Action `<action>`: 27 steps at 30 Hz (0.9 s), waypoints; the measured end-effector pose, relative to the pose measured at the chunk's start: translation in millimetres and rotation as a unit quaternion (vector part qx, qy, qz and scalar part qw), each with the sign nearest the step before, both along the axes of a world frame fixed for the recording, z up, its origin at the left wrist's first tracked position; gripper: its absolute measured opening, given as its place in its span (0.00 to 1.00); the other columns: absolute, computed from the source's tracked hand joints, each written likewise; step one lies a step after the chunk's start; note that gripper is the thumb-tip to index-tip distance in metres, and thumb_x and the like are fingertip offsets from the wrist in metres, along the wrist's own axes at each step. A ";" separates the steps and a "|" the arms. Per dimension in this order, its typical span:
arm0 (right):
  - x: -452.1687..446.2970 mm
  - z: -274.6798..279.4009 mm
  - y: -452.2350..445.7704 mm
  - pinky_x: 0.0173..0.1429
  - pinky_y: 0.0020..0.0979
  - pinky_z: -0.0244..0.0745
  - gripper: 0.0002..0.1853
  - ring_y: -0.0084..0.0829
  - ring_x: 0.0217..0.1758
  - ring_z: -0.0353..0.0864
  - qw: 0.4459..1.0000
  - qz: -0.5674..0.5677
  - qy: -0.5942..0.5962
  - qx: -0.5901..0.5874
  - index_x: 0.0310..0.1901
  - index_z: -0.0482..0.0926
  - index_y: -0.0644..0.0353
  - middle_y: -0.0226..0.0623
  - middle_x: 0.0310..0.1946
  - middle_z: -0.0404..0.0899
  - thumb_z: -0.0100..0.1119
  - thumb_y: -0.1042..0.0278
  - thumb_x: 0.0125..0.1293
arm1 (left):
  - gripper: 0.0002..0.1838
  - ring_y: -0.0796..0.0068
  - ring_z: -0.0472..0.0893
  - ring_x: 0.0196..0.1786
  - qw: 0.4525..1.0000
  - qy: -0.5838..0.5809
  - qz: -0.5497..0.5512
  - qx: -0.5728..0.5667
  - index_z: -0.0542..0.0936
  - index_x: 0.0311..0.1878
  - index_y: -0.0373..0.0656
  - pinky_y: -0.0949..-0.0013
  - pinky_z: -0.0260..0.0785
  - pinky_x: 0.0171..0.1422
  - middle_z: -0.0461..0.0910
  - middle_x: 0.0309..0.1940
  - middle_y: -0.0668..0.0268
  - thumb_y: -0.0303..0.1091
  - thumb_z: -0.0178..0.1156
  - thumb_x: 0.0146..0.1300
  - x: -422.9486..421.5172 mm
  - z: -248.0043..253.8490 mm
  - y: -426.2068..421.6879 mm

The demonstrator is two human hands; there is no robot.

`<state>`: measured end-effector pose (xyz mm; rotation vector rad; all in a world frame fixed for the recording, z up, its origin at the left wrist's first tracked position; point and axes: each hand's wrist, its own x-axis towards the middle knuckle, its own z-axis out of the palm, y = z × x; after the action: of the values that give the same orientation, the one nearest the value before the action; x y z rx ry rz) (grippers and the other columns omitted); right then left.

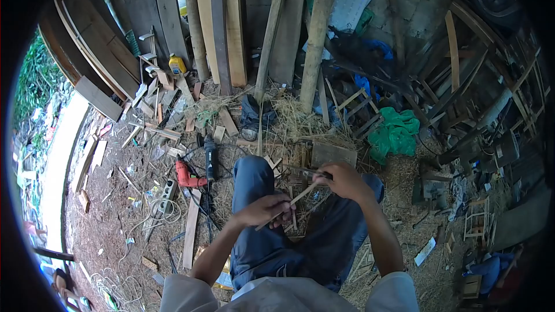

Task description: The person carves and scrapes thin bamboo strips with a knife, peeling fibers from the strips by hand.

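Observation:
Over the lap, my left hand [267, 210] is closed around a thin wooden strip [303, 194] that slants up to the right. My right hand [338, 179] grips the dark handle of a knife [300, 169], whose blade points left above the strip. The strip's upper end lies close to the right hand's fingers; whether they touch it I cannot tell. Both hands are between the knees of the dark trousers [252, 188].
A red power drill [188, 174] and a dark power tool [210, 159] lie left of the knees, near a power strip [167, 192] with cords. Planks [221, 34] lean behind. A green bag [393, 133] is at right. Another person's legs [488, 271] show lower right.

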<state>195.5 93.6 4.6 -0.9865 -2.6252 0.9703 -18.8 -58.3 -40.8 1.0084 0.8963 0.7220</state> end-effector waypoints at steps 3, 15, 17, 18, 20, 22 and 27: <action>-8.6 -4.0 -17.1 0.40 0.40 0.74 0.08 0.42 0.41 0.82 0.978 -0.112 0.110 0.134 0.43 0.81 0.58 0.43 0.35 0.81 0.58 0.68 0.63 | 0.12 0.85 0.63 0.21 0.996 -0.017 0.083 -0.016 0.71 0.45 0.41 0.80 0.56 0.22 0.65 0.25 0.72 0.39 0.43 0.75 20.4 -11.9 -12.2; -22.5 -53.5 -91.9 0.31 0.45 0.75 0.08 0.48 0.25 0.81 0.979 -0.152 -0.014 0.134 0.26 0.80 0.55 0.44 0.20 0.79 0.64 0.60 0.52 | 0.11 0.88 0.61 0.21 0.955 -0.028 0.293 0.027 0.73 0.42 0.42 0.80 0.53 0.23 0.66 0.24 0.75 0.38 0.47 0.74 54.4 -11.1 -26.7; -28.0 -68.9 -86.4 0.30 0.44 0.76 0.05 0.47 0.24 0.81 0.965 -0.204 -0.032 0.162 0.26 0.80 0.55 0.44 0.19 0.79 0.62 0.64 0.50 | 0.11 0.88 0.62 0.21 0.950 0.038 0.301 0.071 0.74 0.41 0.42 0.80 0.54 0.24 0.66 0.23 0.76 0.38 0.47 0.73 55.5 -4.7 -26.0; -28.3 -73.1 -83.0 0.30 0.44 0.76 0.05 0.47 0.24 0.81 0.965 -0.204 -0.031 0.163 0.26 0.80 0.55 0.44 0.19 0.79 0.62 0.64 0.50 | 0.11 0.88 0.62 0.21 0.950 0.038 0.301 0.072 0.74 0.41 0.42 0.80 0.54 0.24 0.66 0.23 0.76 0.38 0.47 0.73 56.2 -5.2 -27.4; -28.9 -76.0 -71.5 0.30 0.42 0.77 0.04 0.47 0.24 0.82 0.956 -0.195 -0.055 0.213 0.26 0.82 0.55 0.43 0.19 0.79 0.61 0.68 0.47 | 0.11 0.88 0.62 0.22 0.940 0.067 0.328 0.070 0.74 0.39 0.40 0.80 0.55 0.25 0.65 0.22 0.75 0.36 0.47 0.73 56.6 -7.1 -28.6; -31.0 -59.6 -78.2 0.30 0.41 0.77 0.04 0.46 0.23 0.82 0.962 -0.163 -0.040 0.216 0.26 0.82 0.56 0.43 0.19 0.79 0.60 0.68 0.47 | 0.11 0.88 0.62 0.22 0.930 0.083 0.346 0.088 0.74 0.39 0.40 0.79 0.56 0.26 0.66 0.22 0.76 0.35 0.47 0.73 57.6 -7.5 -27.1; -43.6 -61.0 -67.9 0.29 0.39 0.78 0.04 0.44 0.22 0.82 0.968 -0.138 -0.055 0.200 0.25 0.83 0.56 0.42 0.18 0.80 0.60 0.69 0.48 | 0.11 0.89 0.62 0.24 0.918 0.122 0.362 0.111 0.75 0.41 0.38 0.80 0.57 0.28 0.67 0.23 0.76 0.34 0.47 0.73 54.2 -13.7 -26.2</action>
<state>151.9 25.6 -56.3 -1.2748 -2.5269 0.3126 35.4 -84.6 -54.5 0.9725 1.4602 1.3650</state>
